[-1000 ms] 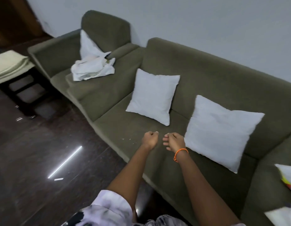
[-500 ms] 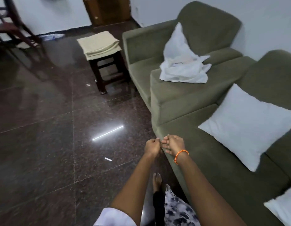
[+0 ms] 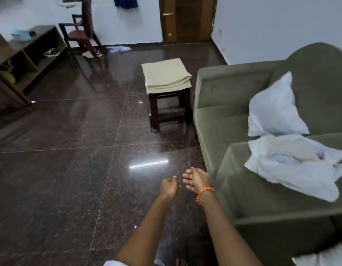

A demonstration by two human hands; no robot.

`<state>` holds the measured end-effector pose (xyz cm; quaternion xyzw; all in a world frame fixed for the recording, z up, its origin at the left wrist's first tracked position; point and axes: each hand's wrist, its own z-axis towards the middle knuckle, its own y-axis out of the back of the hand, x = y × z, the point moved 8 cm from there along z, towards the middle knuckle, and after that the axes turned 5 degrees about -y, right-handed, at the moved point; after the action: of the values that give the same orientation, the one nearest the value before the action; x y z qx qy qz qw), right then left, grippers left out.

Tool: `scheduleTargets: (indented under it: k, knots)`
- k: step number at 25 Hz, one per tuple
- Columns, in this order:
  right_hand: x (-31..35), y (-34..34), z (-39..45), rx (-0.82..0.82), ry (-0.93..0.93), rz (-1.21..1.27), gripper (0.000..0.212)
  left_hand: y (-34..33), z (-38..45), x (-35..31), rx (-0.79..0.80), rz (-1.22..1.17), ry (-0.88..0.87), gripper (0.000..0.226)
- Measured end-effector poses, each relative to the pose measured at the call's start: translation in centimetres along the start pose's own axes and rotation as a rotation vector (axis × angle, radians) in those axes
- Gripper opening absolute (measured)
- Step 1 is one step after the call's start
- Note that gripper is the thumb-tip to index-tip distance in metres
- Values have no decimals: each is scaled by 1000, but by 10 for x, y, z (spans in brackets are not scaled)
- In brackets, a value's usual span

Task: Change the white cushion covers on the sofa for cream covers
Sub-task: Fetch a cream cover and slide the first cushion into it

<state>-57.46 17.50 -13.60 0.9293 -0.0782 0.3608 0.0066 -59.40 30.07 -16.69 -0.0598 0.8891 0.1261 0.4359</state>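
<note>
A stack of folded cream covers [image 3: 166, 75] lies on a dark wooden stool [image 3: 169, 110] in the upper middle of the frame, just beside the left arm of the olive-green armchair [image 3: 224, 104]. On that armchair's seat, at the right of the frame, a white cushion [image 3: 273, 108] leans upright against the backrest. Below it, a heap of crumpled white covers [image 3: 295, 166] is draped over the arm of the adjoining olive-green sofa [image 3: 262, 204], touching the cushion's lower edge. A corner of another white cushion [image 3: 323, 256] shows at the bottom right edge.

Both bare forearms reach forward from the bottom of the frame over the dark polished floor tiles [image 3: 60, 179], well apart from the stool. The left hand [image 3: 169, 186] is curled into a loose fist with nothing in it. The right hand [image 3: 197, 179] sits just beside it, fingers relaxed and slightly spread, holding nothing; an orange bracelet [image 3: 203, 194] circles its wrist.

A strip of light reflects on the floor above the hands. In the upper left stand a dark wooden shelf unit [image 3: 26, 60] and a wooden chair [image 3: 82, 33], with a brown door [image 3: 187, 18] at the top centre.
</note>
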Motion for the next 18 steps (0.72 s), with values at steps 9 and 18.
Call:
scheduleTargets:
  k: [9,18]
  knots:
    - [182,-91,159,-44,56,-43,27,16,199,-161,-32,-53,-43,32]
    - [343,-149,321,-55,-50,79,29,32,397,-292,-37,-175,105,41]
